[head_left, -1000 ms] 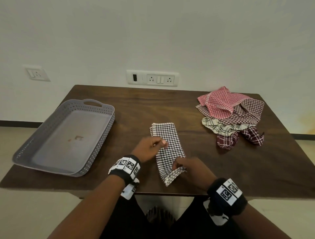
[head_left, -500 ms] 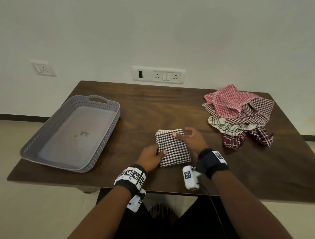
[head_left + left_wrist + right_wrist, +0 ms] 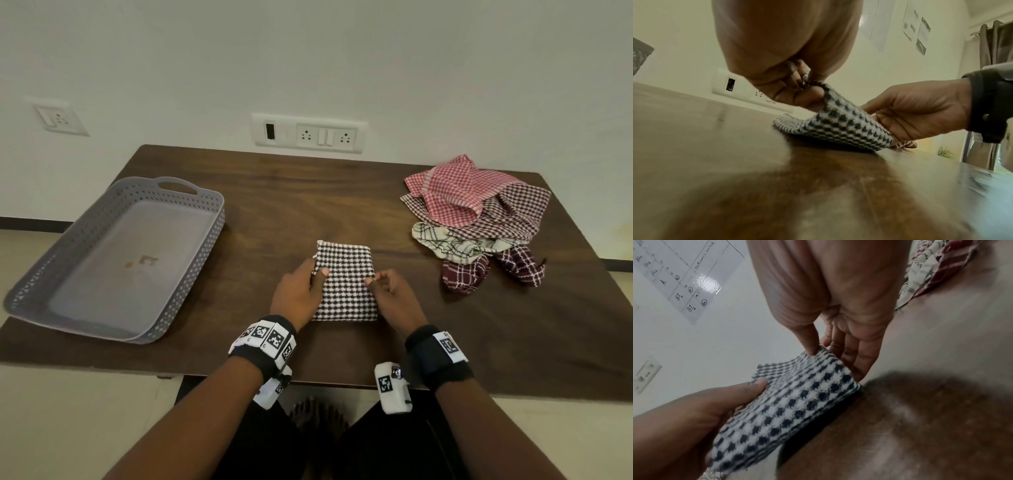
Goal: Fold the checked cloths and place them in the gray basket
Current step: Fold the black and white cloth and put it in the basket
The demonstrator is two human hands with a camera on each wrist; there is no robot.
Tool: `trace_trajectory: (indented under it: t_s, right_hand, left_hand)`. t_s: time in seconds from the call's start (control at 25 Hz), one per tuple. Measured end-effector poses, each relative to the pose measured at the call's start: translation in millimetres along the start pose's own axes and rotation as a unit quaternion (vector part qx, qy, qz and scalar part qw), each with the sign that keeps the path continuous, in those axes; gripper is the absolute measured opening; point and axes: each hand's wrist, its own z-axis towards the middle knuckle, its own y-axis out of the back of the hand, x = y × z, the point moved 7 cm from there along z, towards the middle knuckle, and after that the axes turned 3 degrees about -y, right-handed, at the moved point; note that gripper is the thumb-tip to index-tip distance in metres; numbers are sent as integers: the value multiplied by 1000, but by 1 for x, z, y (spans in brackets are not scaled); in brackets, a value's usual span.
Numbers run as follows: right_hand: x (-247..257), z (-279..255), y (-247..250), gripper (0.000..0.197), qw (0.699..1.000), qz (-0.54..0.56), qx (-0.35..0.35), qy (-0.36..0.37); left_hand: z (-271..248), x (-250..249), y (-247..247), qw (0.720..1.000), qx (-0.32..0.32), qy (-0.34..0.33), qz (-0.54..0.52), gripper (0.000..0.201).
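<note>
A folded black-and-white checked cloth (image 3: pixel 344 282) sits near the front middle of the brown table (image 3: pixel 308 205). My left hand (image 3: pixel 301 291) pinches its left edge between thumb and fingers (image 3: pixel 797 87). On the other side my right hand (image 3: pixel 390 291) pinches its right edge, thumb on top (image 3: pixel 812 344). In both wrist views the cloth (image 3: pixel 840 125) (image 3: pixel 785 404) is lifted slightly off the wood on my side. The gray basket (image 3: pixel 113 257) stands empty at the left of the table.
A heap of unfolded checked cloths (image 3: pixel 479 219), red, maroon and cream, lies at the back right of the table. Wall sockets (image 3: pixel 308 133) sit behind the table. The table's front edge runs just under my wrists.
The long strip was folded in half into a small rectangle. My right hand came back from the far edge to the right side; both hands now pinch the cloth's sides.
</note>
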Motion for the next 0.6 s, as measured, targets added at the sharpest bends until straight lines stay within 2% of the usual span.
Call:
trace_trajectory:
  t_s: [0.2,0.28,0.32,0.4,0.48,0.52,0.6]
  right_hand:
    - [0,7,-3,20,994,-102,-21,-34]
    - [1,8,-5,31,991,-123,-28,-35]
    - [4,7,-5,40,989,-144,-34,-13]
    - [20,1,-8,62,972,-212,-51,89]
    - [35,-8,-23,75,939,-287,-21,189]
    - [39,-9,-34,77,920,-331,17,211]
    - [28,-8,-56,79,886,-410,110,186]
  left_hand:
    - [15,21,-11,990,62,114,47,31]
    - [15,21,-11,988,68,127,50,32]
    - [14,19,-8,988,60,128,56,34]
    - [10,6,3,993,0,72,90,38]
    - [6,-14,11,991,-50,-40,115,32]
    - [6,-20,7,990,-26,-68,123,28]
    - [5,-13,-8,985,71,-48,147,27]
